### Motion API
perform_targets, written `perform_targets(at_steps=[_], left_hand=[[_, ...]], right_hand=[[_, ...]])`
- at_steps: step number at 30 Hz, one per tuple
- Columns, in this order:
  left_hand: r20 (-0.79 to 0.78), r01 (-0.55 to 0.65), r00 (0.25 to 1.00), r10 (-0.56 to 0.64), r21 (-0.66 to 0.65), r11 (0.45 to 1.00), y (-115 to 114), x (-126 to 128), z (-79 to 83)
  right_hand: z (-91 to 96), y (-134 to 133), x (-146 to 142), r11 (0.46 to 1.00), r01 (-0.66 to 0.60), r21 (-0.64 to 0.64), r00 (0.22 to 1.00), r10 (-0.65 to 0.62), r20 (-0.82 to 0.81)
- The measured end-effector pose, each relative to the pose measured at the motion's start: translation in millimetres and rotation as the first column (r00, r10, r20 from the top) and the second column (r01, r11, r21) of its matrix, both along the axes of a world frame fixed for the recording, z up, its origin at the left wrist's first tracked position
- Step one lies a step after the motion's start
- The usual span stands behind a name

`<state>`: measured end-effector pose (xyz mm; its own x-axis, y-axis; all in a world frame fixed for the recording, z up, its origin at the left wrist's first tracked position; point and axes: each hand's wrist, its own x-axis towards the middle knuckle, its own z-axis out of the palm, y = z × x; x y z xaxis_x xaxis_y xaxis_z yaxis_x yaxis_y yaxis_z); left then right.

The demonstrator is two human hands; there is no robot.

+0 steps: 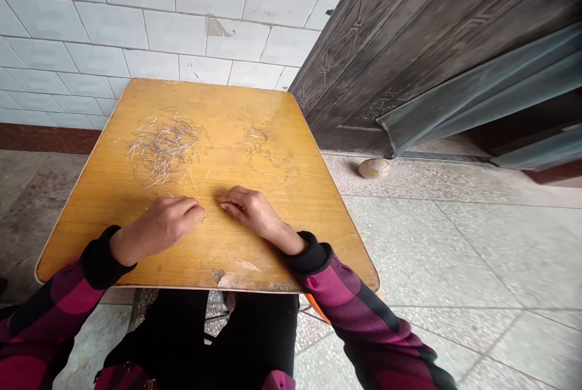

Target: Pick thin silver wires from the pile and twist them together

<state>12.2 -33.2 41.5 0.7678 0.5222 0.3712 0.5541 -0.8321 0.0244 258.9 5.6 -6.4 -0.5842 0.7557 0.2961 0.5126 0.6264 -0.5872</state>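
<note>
My left hand (pixel 162 226) is closed over the near part of the wooden table (pixel 282 256), its fingertips pinched together. Opposite it, my right hand (pixel 249 209) rests by the tabletop, also in a pinch with thumb and finger meeting. The fingertips of both hands face each other across a small gap. Anything between them is too thin to make out. Beyond my left hand lies a tangled pile of thin, wire-like strands (pixel 166 150), some shiny and some dark. A smaller, looser group of similar strands (pixel 260 150) lies beyond my right hand.
A white tiled wall (pixel 209 14) stands behind the table. To the right is a dark wooden door (pixel 359 68) with a grey-blue curtain (pixel 436 114). A pale rounded object (pixel 373 168) sits on the speckled floor. The table's near edge has chipped veneer.
</note>
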Motion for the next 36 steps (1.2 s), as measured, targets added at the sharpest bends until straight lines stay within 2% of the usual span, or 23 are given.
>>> perform_targets(at_steps=[3,5,7,9,11,13,15,18,20,23,27,30,31,32,34,35,36], left_hand=[[0.145,0.119,0.98,-0.14,0.143,0.982,-9,9,0.2],[0.183,0.16,0.963,-0.196,0.198,0.967,-13,14,0.0],[0.213,0.18,0.951,-0.225,0.215,0.96,-15,17,-1.5],[0.236,0.18,0.945,-0.224,0.194,0.964,-14,20,-4.5],[0.229,0.169,0.952,-0.204,0.164,0.972,-13,21,-8.2],[0.183,0.153,0.966,-0.183,0.165,0.974,-13,22,-11.0],[0.127,0.137,0.978,-0.166,0.208,0.969,-13,23,-12.2],[0.085,0.116,0.986,-0.146,0.285,0.951,-13,24,-11.8],[0.09,0.09,0.988,-0.124,0.313,0.945,-12,22,-11.7],[0.141,0.014,0.988,-0.058,0.299,0.954,-6,16,-13.5],[0.297,-0.08,0.954,0.043,0.114,0.99,6,7,-18.4],[0.482,-0.069,0.865,0.143,-0.167,0.983,11,6,-20.5],[0.546,-0.036,0.812,0.209,-0.31,0.95,12,7,-20.6],[0.596,0.023,0.749,0.291,-0.463,0.886,13,8,-20.4],[0.632,0.209,0.627,0.455,-0.7,0.683,15,12,-19.5],[0.631,0.307,0.581,0.514,-0.755,0.58,15,13,-18.9],[0.634,0.391,0.541,0.553,-0.772,0.502,15,14,-18.1]], right_hand=[[0.4,0,-3,0.984,0.008,-0.176,0.986,-0.038,-0.165],[-0.7,0,-4,0.923,-0.011,-0.384,0.951,-0.109,-0.289],[-1.1,1,-3,0.792,-0.095,-0.603,0.894,-0.198,-0.402],[0.7,3,-2,0.626,-0.221,-0.748,0.829,-0.284,-0.483],[4.6,3,0,0.487,-0.336,-0.806,0.771,-0.349,-0.532],[9.0,3,1,0.405,-0.421,-0.811,0.734,-0.373,-0.567],[12.1,1,2,0.4,-0.452,-0.797,0.714,-0.373,-0.592],[13.7,-1,2,0.464,-0.428,-0.776,0.696,-0.378,-0.61],[13.8,-1,1,0.491,-0.407,-0.77,0.683,-0.396,-0.614],[14.5,-1,1,0.495,-0.402,-0.77,0.666,-0.419,-0.617],[15.9,-1,1,0.45,-0.421,-0.788,0.661,-0.443,-0.606],[16.5,0,5,0.398,-0.438,-0.806,0.707,-0.401,-0.582],[16.6,1,8,0.39,-0.447,-0.805,0.723,-0.373,-0.582],[16.8,1,9,0.393,-0.454,-0.8,0.729,-0.353,-0.587],[17.3,3,12,0.442,-0.445,-0.779,0.712,-0.353,-0.607],[17.5,3,11,0.487,-0.423,-0.764,0.696,-0.366,-0.618],[17.6,3,10,0.539,-0.391,-0.746,0.679,-0.378,-0.629]])
